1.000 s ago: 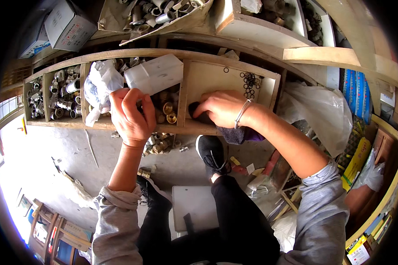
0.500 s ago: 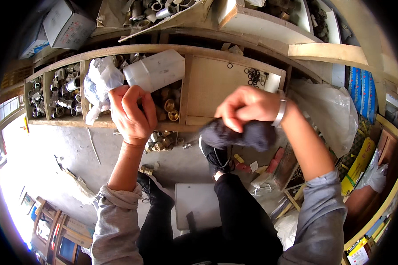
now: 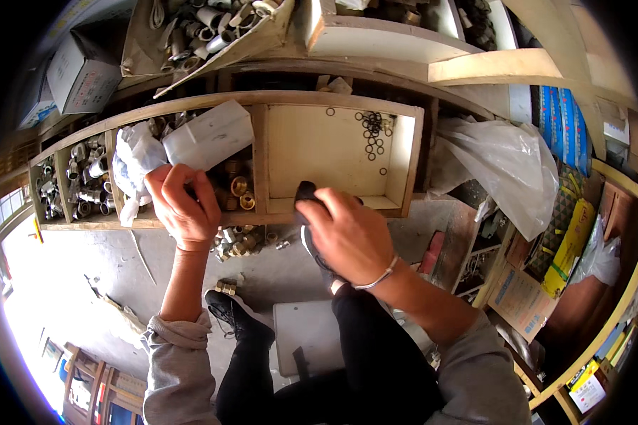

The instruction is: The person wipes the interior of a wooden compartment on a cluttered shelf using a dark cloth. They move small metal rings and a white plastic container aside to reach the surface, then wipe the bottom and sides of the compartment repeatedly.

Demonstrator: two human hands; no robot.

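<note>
My right hand (image 3: 354,237) is closed round a dark grey cloth (image 3: 305,193), most of it hidden under the palm. It hovers by the front edge of a wooden compartment box (image 3: 259,152). In the box's right-hand compartment lie small black rings (image 3: 372,127), most of them bunched toward the far right. My left hand (image 3: 186,205) has its fingers curled into a pinch; whether anything is between them I cannot make out. Just beyond it are a crumpled clear plastic bag (image 3: 136,156) and a translucent white plastic container (image 3: 209,134), resting over the middle compartment.
Metal pipe fittings (image 3: 92,173) fill the left compartments, with more brass fittings (image 3: 237,241) on the floor. An open carton of fittings (image 3: 202,35) stands behind. Clear plastic sheeting (image 3: 510,163) hangs at right. A white stool (image 3: 308,336) is between my legs.
My right hand has swung left and nearer, carrying the cloth away from the right-hand compartment. The black rings are more spread out. The view has shifted, so the box sits further left.
</note>
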